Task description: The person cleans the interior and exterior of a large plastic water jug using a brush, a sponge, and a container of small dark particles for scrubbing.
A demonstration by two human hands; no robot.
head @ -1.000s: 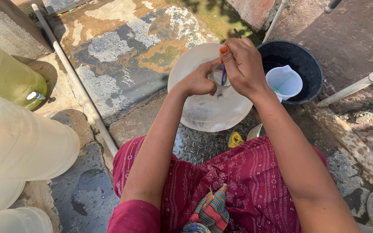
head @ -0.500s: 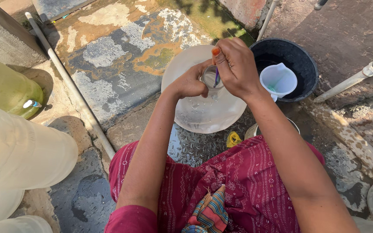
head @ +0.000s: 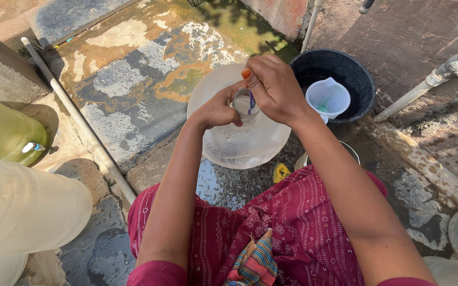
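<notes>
Left hand (head: 219, 109) grips the clear jug's (head: 242, 140) neck; right hand (head: 274, 87) is clamped on an orange-tipped brush (head: 247, 87) there. Black bucket (head: 345, 71) sits right.

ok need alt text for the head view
Seen from above, a seated person's left hand steadies the neck of a big clear water jug while the right hand works a thin brush inside it. A black tub holding a white jug sits beside.
</notes>
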